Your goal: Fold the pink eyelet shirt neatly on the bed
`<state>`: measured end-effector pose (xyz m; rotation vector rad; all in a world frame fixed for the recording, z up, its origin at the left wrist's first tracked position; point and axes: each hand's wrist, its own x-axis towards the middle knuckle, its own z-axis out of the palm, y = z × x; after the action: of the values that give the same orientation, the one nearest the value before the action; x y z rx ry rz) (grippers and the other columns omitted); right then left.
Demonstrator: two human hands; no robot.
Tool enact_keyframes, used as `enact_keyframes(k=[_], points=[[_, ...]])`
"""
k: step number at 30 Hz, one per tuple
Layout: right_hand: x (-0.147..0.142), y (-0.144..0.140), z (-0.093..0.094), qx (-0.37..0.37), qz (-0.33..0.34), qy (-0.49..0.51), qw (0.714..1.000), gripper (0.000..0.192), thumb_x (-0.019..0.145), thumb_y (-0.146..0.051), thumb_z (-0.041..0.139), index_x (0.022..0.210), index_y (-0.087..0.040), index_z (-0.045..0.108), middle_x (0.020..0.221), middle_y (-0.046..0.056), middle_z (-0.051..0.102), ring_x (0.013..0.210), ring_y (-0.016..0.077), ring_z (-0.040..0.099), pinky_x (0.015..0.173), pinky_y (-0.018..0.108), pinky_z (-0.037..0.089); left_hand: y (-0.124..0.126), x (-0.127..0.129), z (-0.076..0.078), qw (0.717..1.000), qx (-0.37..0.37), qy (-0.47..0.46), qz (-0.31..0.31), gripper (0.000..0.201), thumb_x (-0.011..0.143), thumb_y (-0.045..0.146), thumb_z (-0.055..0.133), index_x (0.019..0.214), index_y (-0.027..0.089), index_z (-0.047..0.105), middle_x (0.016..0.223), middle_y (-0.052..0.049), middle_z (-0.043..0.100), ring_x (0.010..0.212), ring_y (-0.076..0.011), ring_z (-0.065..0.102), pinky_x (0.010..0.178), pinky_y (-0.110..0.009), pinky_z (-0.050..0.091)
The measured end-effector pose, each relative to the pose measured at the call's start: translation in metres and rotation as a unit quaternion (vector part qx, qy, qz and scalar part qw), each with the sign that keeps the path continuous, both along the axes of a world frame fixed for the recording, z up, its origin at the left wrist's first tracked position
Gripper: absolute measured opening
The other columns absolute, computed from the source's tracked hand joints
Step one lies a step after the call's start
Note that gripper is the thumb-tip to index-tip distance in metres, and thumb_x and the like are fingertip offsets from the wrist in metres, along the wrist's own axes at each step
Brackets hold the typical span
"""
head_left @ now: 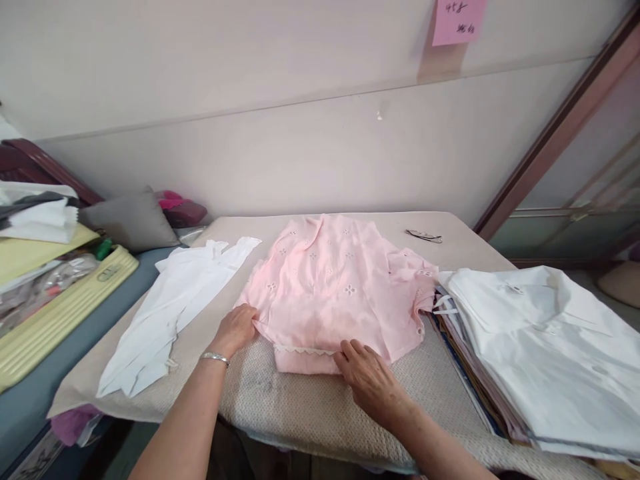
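Note:
A pink eyelet garment (335, 287) lies partly folded in the middle of a beige cloth-covered table (300, 407). My left hand (236, 329), a silver bracelet on its wrist, pinches the garment's lower left edge. My right hand (367, 377) presses on the folded lace-trimmed lower hem. Both hands touch the pink fabric.
A white garment (175, 300) lies spread to the left. A stack of folded clothes topped by a white shirt (540, 340) fills the right side. A pair of glasses (424, 235) sits at the back edge. Yellow boxes and a grey cushion (130, 220) crowd the far left.

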<state>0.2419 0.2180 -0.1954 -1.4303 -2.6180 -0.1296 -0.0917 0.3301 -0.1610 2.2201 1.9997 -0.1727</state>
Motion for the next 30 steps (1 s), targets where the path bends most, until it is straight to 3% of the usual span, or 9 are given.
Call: enact_keyframes(k=[6, 10, 13, 15, 19, 22, 27, 30], points=[[0.007, -0.006, 0.002, -0.084, 0.014, 0.054, 0.995, 0.034, 0.074, 0.003, 0.047, 0.096, -0.021, 0.058, 0.100, 0.005, 0.058, 0.091, 0.0214, 0.053, 0.078, 0.034, 0.039, -0.007, -0.004, 0.012, 0.998, -0.063, -0.003, 0.014, 0.018, 0.075, 0.005, 0.060, 0.074, 0.020, 0.070, 0.102, -0.011, 0.074, 0.102, -0.0273, 0.066, 0.079, -0.031, 0.045], [0.010, -0.018, 0.010, -0.128, 0.027, 0.065, 0.989, 0.031, 0.071, -0.003, 0.053, 0.097, -0.020, 0.059, 0.102, 0.006, 0.060, 0.092, 0.0209, 0.056, 0.078, 0.032, 0.039, -0.017, -0.014, 0.018, 0.992, -0.122, -0.018, 0.027, 0.009, 0.064, 0.012, 0.071, 0.066, 0.021, 0.071, 0.086, -0.007, 0.075, 0.082, -0.0254, 0.069, 0.063, -0.029, 0.041], [0.014, -0.009, 0.018, -0.174, 0.027, 0.120, 0.977, 0.005, 0.083, -0.019, 0.061, 0.086, -0.021, 0.058, 0.091, 0.002, 0.061, 0.081, 0.0180, 0.058, 0.070, 0.029, 0.037, -0.014, -0.027, 0.016, 0.980, -0.156, -0.122, 0.012, 0.007, 0.069, 0.021, 0.068, 0.062, 0.022, 0.069, 0.066, -0.001, 0.070, 0.066, -0.0201, 0.065, 0.057, -0.026, 0.039], [0.017, 0.004, 0.016, -0.173, -0.015, 0.159, 0.972, 0.018, 0.095, -0.032, 0.056, 0.081, -0.021, 0.056, 0.081, 0.000, 0.060, 0.070, 0.0152, 0.057, 0.062, 0.027, 0.033, -0.001, -0.036, 0.011, 0.972, -0.100, -0.200, 0.067, 0.018, 0.077, 0.024, 0.062, 0.060, 0.021, 0.066, 0.060, 0.000, 0.067, 0.062, -0.0185, 0.063, 0.059, -0.026, 0.040], [0.021, 0.026, -0.016, -0.056, -0.138, 0.149, 0.978, 0.037, 0.106, -0.038, 0.037, 0.077, -0.021, 0.053, 0.074, 0.001, 0.060, 0.060, 0.0150, 0.058, 0.055, 0.029, 0.024, 0.051, -0.045, -0.006, 0.951, 0.055, -0.211, 0.220, 0.021, 0.082, 0.017, 0.054, 0.065, 0.020, 0.065, 0.067, -0.005, 0.070, 0.069, -0.0204, 0.066, 0.066, -0.028, 0.043], [0.020, 0.030, -0.040, 0.016, -0.137, 0.135, 0.981, 0.033, 0.106, -0.036, 0.038, 0.081, -0.022, 0.055, 0.075, 0.002, 0.062, 0.062, 0.0167, 0.063, 0.054, 0.029, 0.026, 0.105, -0.039, -0.017, 0.930, 0.093, -0.227, 0.273, 0.018, 0.081, 0.012, 0.054, 0.074, 0.019, 0.069, 0.075, -0.008, 0.074, 0.076, -0.0220, 0.069, 0.069, -0.028, 0.046], [0.023, 0.030, -0.055, 0.066, -0.113, 0.148, 0.980, 0.033, 0.105, -0.039, 0.044, 0.078, -0.023, 0.053, 0.069, 0.000, 0.060, 0.056, 0.0142, 0.064, 0.051, 0.025, 0.035, 0.203, -0.004, -0.033, 0.901, 0.137, -0.293, 0.289, 0.014, 0.081, 0.020, 0.064, 0.093, 0.017, 0.072, 0.096, -0.010, 0.077, 0.093, -0.0221, 0.071, 0.078, -0.027, 0.049], [0.028, 0.032, -0.055, 0.058, -0.101, 0.150, 0.982, 0.032, 0.105, -0.040, 0.046, 0.079, -0.023, 0.053, 0.070, -0.001, 0.060, 0.057, 0.0131, 0.065, 0.050, 0.022, 0.040, 0.243, 0.015, -0.043, 0.894, 0.124, -0.329, 0.279, 0.016, 0.074, 0.023, 0.074, 0.089, 0.016, 0.072, 0.093, -0.012, 0.076, 0.094, -0.0251, 0.071, 0.078, -0.029, 0.049]])
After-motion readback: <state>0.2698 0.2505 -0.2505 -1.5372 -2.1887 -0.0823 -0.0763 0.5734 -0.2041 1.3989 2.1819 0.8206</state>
